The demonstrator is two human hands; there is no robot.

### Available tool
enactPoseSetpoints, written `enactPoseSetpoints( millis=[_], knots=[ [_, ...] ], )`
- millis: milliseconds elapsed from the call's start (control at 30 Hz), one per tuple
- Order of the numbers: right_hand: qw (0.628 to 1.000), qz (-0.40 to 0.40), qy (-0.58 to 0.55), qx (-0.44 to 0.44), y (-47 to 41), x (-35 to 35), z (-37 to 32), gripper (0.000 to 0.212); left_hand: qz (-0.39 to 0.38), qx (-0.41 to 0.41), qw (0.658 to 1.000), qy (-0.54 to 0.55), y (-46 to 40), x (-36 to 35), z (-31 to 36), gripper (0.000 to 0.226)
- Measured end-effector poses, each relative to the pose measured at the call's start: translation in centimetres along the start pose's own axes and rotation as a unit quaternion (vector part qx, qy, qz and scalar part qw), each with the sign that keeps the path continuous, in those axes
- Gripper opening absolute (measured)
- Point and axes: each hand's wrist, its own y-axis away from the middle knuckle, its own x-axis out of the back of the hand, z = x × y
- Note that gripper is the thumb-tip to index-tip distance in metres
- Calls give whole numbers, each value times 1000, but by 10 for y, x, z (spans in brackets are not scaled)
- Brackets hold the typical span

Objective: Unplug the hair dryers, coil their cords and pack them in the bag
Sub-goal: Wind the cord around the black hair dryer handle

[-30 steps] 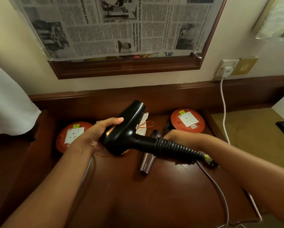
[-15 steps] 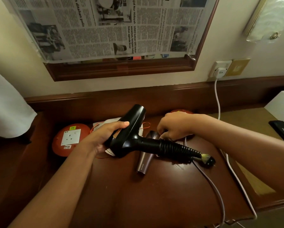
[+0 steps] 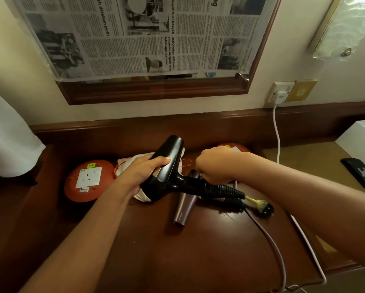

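Nearest you, a pale cord [image 3: 272, 246] trails across the dark wooden desk [image 3: 177, 261] toward its front right corner, beside a white cable [image 3: 308, 248] running along the desk's right edge. Just beyond, a mauve hair dryer [image 3: 182, 208] lies flat on the desk, its body pointing toward you. Your left hand [image 3: 139, 176] is wrapped around the barrel of the black hair dryer [image 3: 169, 166], holding it above the desk with the nozzle tilted up toward the wall. Its ribbed black cord sleeve [image 3: 223, 190] stretches right, ending at a black plug [image 3: 266, 209]. Your right hand [image 3: 215, 166] is clenched into a fist just above the dryer's handle; you cannot tell what it grips. Under the black dryer sits a white drawstring bag [image 3: 128, 161] with an orange string. An orange extension reel [image 3: 86, 180] lies to the left, and another orange reel [image 3: 234, 147] peeks out behind your right wrist. On the wall, a white plug [image 3: 279, 96] sits in the wall socket [image 3: 282, 87], below a newspaper-covered mirror [image 3: 147, 39].
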Motion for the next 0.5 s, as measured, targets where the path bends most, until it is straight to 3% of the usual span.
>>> enactPoseSetpoints(
  millis=[200, 333, 500],
  knots=[
    [987, 23, -136, -80, 3, -13, -10, 23, 93, -19, 992, 80, -2, -3, -9, 20],
    [955, 123, -228, -141, 6, -41, -25, 31, 129, -30, 984, 120, -3, -4, -15, 34],
    [909, 227, -264, -229, 8, -77, -52, 34, 154, -42, 976, 145, -1, -15, -20, 31]
  ],
)
